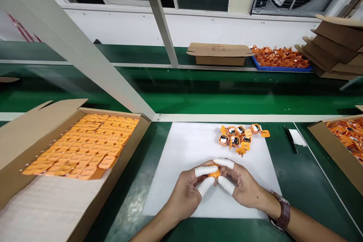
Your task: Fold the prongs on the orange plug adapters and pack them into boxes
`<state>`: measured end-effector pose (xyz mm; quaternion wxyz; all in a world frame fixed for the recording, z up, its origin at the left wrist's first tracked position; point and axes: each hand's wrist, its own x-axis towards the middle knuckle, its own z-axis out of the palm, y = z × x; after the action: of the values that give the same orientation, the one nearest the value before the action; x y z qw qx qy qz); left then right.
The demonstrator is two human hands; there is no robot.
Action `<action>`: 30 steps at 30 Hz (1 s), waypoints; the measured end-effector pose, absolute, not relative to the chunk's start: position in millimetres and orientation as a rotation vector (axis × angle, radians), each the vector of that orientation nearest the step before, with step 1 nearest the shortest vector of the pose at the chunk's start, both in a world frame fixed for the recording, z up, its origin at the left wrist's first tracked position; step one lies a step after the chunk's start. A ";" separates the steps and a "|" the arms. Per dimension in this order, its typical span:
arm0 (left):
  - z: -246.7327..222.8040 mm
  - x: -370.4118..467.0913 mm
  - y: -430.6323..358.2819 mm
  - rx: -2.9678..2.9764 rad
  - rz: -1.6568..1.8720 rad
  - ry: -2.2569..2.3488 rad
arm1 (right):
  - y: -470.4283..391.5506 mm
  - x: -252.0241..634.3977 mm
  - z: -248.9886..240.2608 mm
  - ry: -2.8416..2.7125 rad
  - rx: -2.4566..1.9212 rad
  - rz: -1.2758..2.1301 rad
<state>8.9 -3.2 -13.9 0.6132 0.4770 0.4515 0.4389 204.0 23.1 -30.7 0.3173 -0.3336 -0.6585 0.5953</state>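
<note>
Green counter (293,185), white mat (164,181): both our hands close on one small orange piece (214,172) above the mat's near half.

Our left hand (185,193) and right hand (245,185) grip the piece from either side, white covers on the fingers (226,163) touching it. Just beyond lies a loose cluster of orange pieces (235,136) at the mat's far right. We have an open carton (93,196) of orange pieces in rows on the left, and a black pen-like tool (291,140) near another carton (334,151) on the right.
</note>
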 end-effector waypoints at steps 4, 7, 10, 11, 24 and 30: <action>-12.4 7.7 1.3 1.070 1.002 1.066 | 26.6 205.7 -23.9 -1.720 -0.842 1.646; -11.8 6.4 2.7 1.071 0.990 1.044 | 28.0 204.3 -23.6 -1.632 -0.797 1.700; -13.0 6.6 2.1 1.070 0.991 1.002 | 27.4 201.4 -27.7 -1.574 -0.823 1.716; -13.7 6.9 1.7 1.070 0.996 0.997 | 26.8 200.3 -29.2 -1.569 -0.849 1.708; -7.5 5.1 0.7 1.108 0.932 0.997 | 31.6 197.2 -28.7 -1.447 -0.797 1.722; -19.7 11.6 -2.7 1.122 1.052 0.987 | 32.6 198.3 -31.7 -1.355 -0.823 1.777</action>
<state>11.6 -2.7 -19.7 0.6107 0.4862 0.4277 0.4558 198.3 32.6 -31.7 0.3711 -0.3208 -0.5286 0.6928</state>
